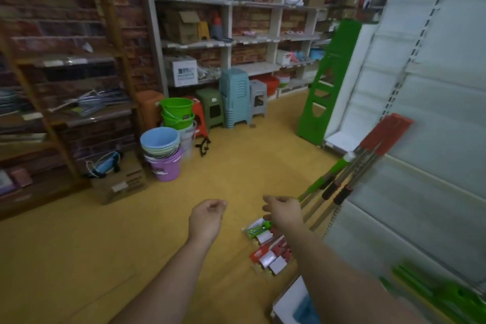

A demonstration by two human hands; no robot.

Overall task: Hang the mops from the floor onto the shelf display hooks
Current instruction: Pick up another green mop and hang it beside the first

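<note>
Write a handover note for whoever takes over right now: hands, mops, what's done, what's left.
Left hand: loosely curled, empty, raised over the floor.
Right hand: loosely curled, nothing in its grip, close to the mop handles.
Mops: a bundle leans against the white shelf unit, red heads up. Packaged mop parts lie on the yellow floor beneath the right hand.
Done: no mop visibly hung on a hook; the frame is blurred.
Left: pick up each mop and hang it.

Red and green mops [368,155], yellow floor [236,179], green buckets [176,110], lilac bucket [165,168].
</note>
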